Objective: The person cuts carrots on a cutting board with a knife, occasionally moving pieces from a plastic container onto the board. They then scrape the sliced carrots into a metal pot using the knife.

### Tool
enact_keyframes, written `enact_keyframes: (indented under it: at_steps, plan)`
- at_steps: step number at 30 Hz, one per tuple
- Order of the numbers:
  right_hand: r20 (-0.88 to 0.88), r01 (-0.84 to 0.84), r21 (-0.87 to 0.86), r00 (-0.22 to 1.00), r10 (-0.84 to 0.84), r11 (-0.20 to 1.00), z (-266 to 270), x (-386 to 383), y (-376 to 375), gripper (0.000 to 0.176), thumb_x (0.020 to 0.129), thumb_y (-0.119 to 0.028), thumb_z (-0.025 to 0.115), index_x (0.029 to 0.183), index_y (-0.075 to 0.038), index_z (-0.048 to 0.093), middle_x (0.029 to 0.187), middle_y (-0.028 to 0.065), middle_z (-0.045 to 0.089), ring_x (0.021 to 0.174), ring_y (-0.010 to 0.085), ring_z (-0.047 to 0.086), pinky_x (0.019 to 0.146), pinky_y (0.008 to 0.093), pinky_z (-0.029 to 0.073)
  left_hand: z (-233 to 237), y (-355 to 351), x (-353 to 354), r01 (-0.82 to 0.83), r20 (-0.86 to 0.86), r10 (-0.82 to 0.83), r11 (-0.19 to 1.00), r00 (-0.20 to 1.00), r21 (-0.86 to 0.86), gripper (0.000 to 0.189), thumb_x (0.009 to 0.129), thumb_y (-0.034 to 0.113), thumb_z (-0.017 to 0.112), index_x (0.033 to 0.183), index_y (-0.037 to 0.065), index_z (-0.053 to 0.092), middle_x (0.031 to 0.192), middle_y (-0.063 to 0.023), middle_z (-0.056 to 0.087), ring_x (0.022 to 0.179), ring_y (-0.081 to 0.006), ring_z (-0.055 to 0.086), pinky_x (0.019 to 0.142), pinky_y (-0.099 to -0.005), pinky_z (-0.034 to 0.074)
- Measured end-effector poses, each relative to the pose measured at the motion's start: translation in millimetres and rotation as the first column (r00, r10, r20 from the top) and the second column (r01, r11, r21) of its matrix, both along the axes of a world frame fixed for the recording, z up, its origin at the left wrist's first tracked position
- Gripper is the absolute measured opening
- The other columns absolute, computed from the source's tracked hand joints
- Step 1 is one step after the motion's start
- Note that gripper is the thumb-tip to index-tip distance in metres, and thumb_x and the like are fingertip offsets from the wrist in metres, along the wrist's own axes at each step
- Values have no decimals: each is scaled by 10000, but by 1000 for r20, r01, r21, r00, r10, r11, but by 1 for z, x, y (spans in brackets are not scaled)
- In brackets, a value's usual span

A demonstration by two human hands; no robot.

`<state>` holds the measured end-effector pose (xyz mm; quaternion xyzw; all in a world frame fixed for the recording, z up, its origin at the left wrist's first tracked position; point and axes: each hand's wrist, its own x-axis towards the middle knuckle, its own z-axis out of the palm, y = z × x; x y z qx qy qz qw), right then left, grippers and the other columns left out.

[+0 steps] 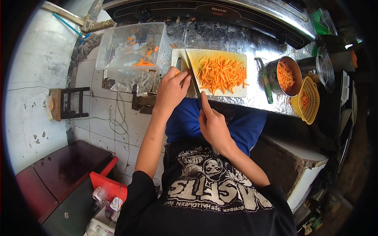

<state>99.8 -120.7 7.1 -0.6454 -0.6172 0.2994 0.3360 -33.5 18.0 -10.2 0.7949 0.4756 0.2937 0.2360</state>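
Observation:
My right hand (214, 128) grips a kitchen knife (192, 70), index finger stretched along it. The blade points away from me, across the left part of a white cutting board (204, 53). My left hand (173, 88) is curled just left of the blade, at the board's near left edge. A bit of orange carrot (176, 72) shows at its fingers; the rest of what they hold is hidden. Right of the knife, a heap of carrot sticks (221, 74) covers most of the board.
Left of the board stands a clear plastic container (132, 25) with carrot pieces (144, 63). To the right are a metal pot (290, 59) of carrot strips, a yellow basket (313, 98) and a wire strainer (325, 69). A Rinnai stove (216, 15) lines the back.

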Motion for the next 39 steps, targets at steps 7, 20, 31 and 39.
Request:
enact_keyframes:
  at_steps: [7,20,31,39]
  plan:
    - [6,-6,-12,1000,7,1000,4,0,-2,672,893,32,588,1509,65,322,684,238,582,587,404,612,593,496,511,-5,5,-2,-19,30,20,999,999,-35,196,846,83,747,1023,-1,748,899,-139,627,798,-324,654,712,-401,520]
    - [-39,-8,-1,999,8,1000,10,1,-1,633,887,51,574,1476,100,348,687,264,587,613,422,625,612,489,507,0,9,-4,20,-25,-21,998,999,-52,152,857,96,731,975,1,755,884,-145,628,786,-337,645,719,-414,507]
    - [68,-1,-26,998,3,1000,10,-4,2,660,873,76,559,1499,65,350,726,262,606,621,410,638,613,454,516,-4,12,-7,50,-47,-53,996,997,-70,135,865,78,703,962,-9,740,893,-140,632,777,-343,641,717,-418,507]
    - [141,-28,-70,989,38,997,3,-18,12,723,900,-11,569,1529,87,227,653,261,558,547,453,606,526,524,522,-5,16,-9,77,-41,-79,996,996,-55,131,840,63,691,934,-21,725,882,-144,632,782,-348,644,723,-419,513]
